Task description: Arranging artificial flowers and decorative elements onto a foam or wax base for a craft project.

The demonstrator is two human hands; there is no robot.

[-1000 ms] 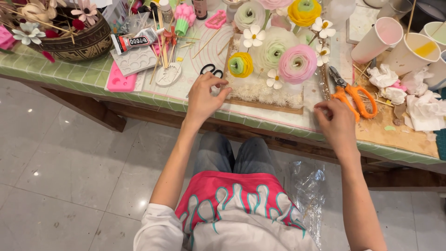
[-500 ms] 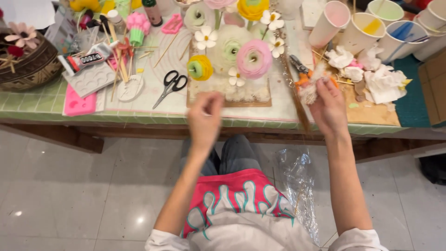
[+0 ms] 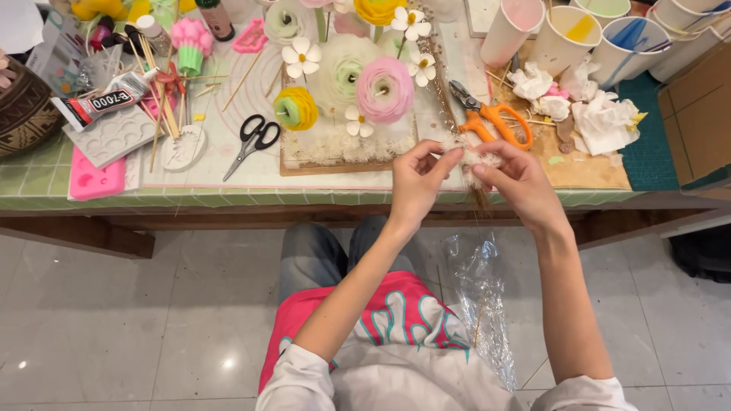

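My left hand (image 3: 417, 181) and my right hand (image 3: 519, 181) meet over the table's front edge, both pinching a small white fluffy tuft (image 3: 474, 157) on a thin dry stem that hangs down below the table edge. Just behind the hands lies a wooden board (image 3: 295, 164) with white fluff along its front and handmade flowers on it: a pink one (image 3: 384, 89), a pale green one (image 3: 340, 70), a yellow one (image 3: 295, 108) and small white blossoms (image 3: 301, 55). Orange-handled scissors (image 3: 491, 116) lie right behind my right hand.
Black scissors (image 3: 253, 140) lie left of the board, with a glue tube (image 3: 106, 99), wooden sticks (image 3: 156, 106) and a pink mould (image 3: 95, 180) further left. Paper cups (image 3: 563, 34) and crumpled tissue (image 3: 601, 122) stand at the right. A clear plastic sheet (image 3: 480, 297) hangs by my knee.
My hands, apart a second ago, have come together. The right hand picked up the fluffy stem near the orange scissors, and the left hand now pinches it too. The view shifted right.
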